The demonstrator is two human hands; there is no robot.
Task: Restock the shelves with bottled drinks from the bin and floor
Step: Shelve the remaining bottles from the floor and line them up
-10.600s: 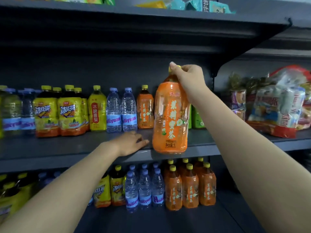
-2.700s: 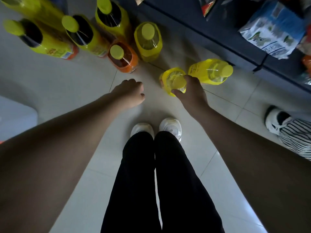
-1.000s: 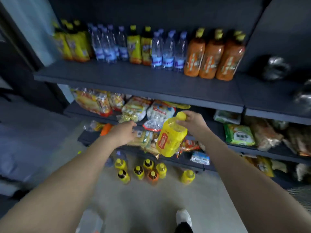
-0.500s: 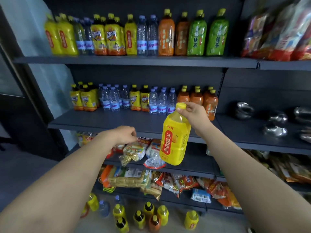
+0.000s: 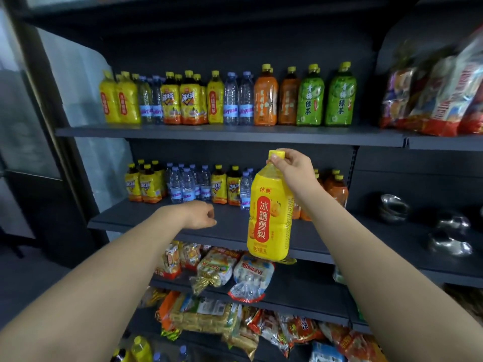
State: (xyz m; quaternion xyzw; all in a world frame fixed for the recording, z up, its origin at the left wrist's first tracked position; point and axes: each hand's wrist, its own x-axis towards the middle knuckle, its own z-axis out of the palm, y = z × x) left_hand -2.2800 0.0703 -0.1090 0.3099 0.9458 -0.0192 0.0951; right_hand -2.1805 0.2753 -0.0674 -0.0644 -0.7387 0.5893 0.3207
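Yellow bottle (image 5: 270, 212) hung by its cap from my right hand (image 5: 294, 167), fingers pinching, before the middle shelf (image 5: 156, 218). Left hand (image 5: 200, 214) loosely curled, empty. Risk: cap-only pinch could slip, heavy bottle swinging.

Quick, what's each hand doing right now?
Left hand: loosely curled, holding nothing, above the middle shelf.
Right hand: closed on the yellow bottle, gripping its neck.
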